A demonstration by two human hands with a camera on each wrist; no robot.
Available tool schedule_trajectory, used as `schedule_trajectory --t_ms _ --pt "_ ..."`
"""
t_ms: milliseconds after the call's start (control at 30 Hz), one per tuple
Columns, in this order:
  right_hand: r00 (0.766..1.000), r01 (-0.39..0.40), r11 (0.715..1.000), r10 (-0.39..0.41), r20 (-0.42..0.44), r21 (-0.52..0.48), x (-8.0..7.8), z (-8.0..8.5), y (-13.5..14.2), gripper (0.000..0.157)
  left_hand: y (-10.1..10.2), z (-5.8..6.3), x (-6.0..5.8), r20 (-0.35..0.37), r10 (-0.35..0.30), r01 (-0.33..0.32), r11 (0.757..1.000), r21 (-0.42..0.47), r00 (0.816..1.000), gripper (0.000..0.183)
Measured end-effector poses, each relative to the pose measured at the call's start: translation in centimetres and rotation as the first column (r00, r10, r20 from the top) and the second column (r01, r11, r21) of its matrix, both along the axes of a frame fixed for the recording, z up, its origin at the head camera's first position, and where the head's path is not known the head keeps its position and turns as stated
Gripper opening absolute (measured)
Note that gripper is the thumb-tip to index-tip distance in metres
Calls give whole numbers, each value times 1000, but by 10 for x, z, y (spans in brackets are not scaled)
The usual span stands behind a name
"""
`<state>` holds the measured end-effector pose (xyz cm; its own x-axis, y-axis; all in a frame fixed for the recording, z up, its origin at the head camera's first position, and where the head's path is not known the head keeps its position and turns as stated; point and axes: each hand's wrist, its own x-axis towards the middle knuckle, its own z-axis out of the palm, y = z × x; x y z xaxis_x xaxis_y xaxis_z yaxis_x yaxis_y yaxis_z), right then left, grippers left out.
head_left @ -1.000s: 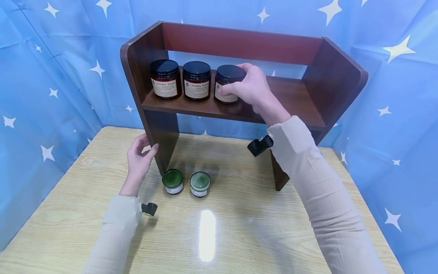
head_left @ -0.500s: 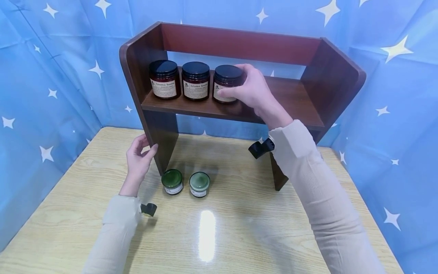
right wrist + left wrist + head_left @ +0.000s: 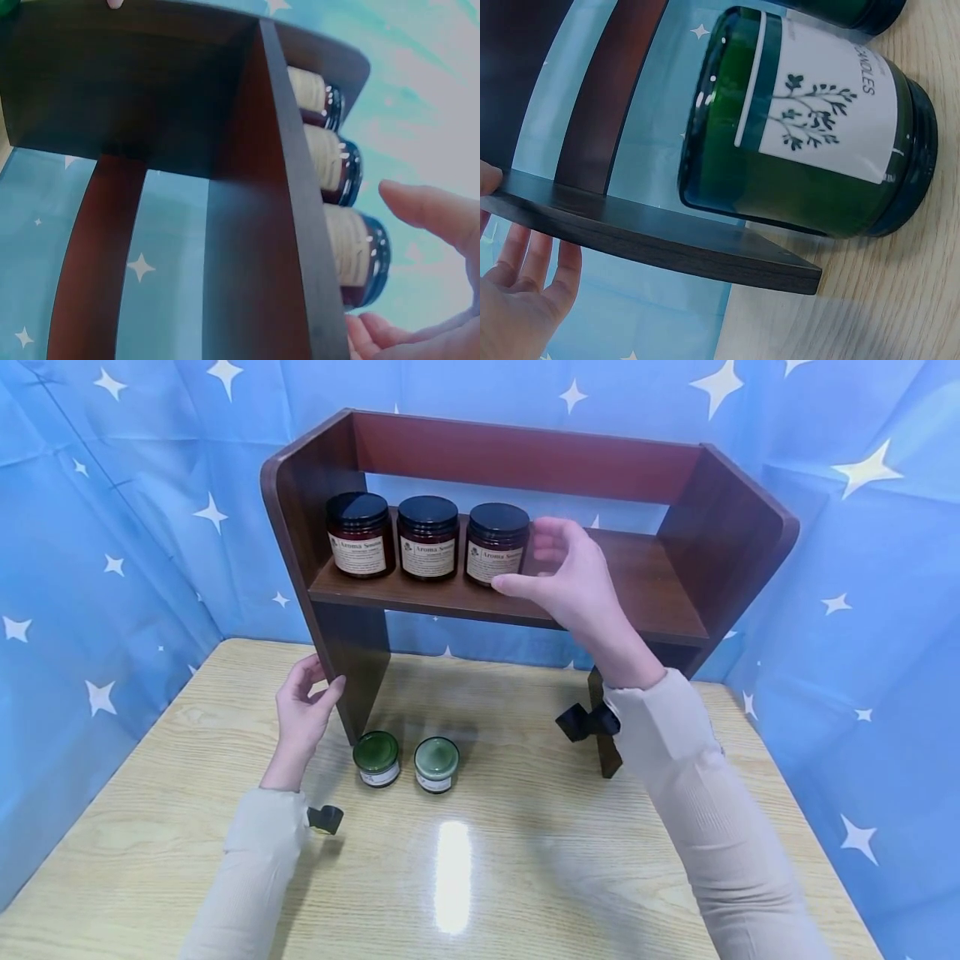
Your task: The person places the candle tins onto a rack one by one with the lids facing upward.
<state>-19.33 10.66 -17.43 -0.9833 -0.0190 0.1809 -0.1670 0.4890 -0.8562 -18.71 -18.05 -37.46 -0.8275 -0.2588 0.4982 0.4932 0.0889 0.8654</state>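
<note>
My left hand holds the left side panel of a dark brown wooden shelf, thumb on one face and fingers on the other, as the left wrist view confirms. On the shelf board stand three dark jars with black lids and cream labels: a left jar, a middle jar and a right jar. Beside the right jar is my right hand, fingers spread and holding nothing. Its thumb tip lies by the jar's lower front edge; whether they touch I cannot tell.
Two green glass candle jars stand on the light wooden table: a darker one near the shelf's left foot, and a paler one to its right. A blue curtain with white stars surrounds the table.
My right hand has let go of the right jar and drawn back a little to the right and toward me. The jar stays standing; my left hand has not moved.
</note>
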Motion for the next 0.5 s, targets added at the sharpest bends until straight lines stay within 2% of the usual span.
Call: schedule_trajectory --t_ms 500 --pt "990 -89 991 77 -117 -100 35 -20 6 67 1 0 1 -6 1 -1 1000 8 1000 34"
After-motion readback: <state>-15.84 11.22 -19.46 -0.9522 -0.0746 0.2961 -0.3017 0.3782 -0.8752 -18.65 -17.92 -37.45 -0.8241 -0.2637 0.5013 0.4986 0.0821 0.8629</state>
